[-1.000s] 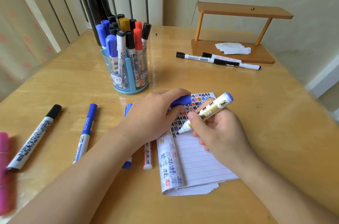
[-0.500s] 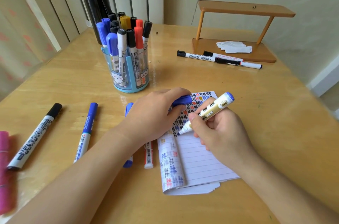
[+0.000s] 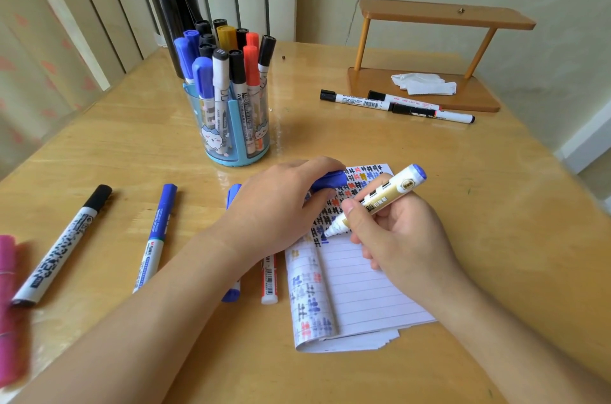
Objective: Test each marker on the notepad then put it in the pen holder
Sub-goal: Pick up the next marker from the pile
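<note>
- We see a wooden counter (image 3: pixel 132 145) carrying everything, with loose markers (image 3: pixel 157 238) lying at the near left and three black-capped markers (image 3: pixel 360 101) at the far right.
- The notepad (image 3: pixel 370 298) lies near the middle. Its top sheet is rolled back along the left edge, a lined page shows, and coloured test marks cover its far part.
- The pen holder (image 3: pixel 231 132) stands upright just beyond the notepad, to the far left of it, packed with capped markers.
- Our left hand (image 3: pixel 277 205) rests at the notepad's far left corner, curled round a blue cap (image 3: pixel 330 179).
- Our right hand (image 3: pixel 403 238) grasps the marker (image 3: pixel 386 195), with the fingers (image 3: pixel 352 215) pinching its barrel close to the tip.
- The marker slants with its blue rear end up towards the far right. Its tip is down on the page just left of the thumb.
</note>
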